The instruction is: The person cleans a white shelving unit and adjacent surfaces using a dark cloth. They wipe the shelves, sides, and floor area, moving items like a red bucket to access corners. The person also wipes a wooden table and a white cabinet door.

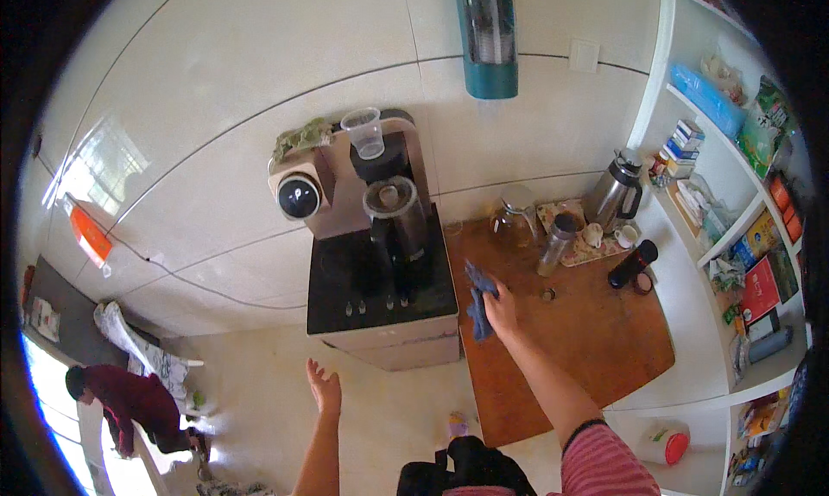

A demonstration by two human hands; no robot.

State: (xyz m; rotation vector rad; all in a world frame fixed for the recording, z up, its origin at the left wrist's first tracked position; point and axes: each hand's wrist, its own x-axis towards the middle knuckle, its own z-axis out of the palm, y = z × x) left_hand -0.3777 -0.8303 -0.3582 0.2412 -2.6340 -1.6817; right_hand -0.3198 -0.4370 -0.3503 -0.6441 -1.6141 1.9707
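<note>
My right hand (502,308) is closed on a blue-grey cloth (478,302), over the left edge of a brown wooden tabletop (570,340). To the left, my left hand (324,383) is empty with its fingers apart, held in front of a water dispenser cabinet with a black top (350,276). A lidded clear pitcher (411,227) stands on that top, and a clear plastic cup (364,135) sits higher up on the appliance. Beyond the cloth are a glass teapot (511,224) and a clear bottle with a dark lid (557,243).
A patterned tray (589,256) holds small cups beside a steel thermos jug (612,191). A black flask (631,265) lies nearby. Packed white shelves (732,153) line the right side. A person in dark red (133,402) bends over at the far left.
</note>
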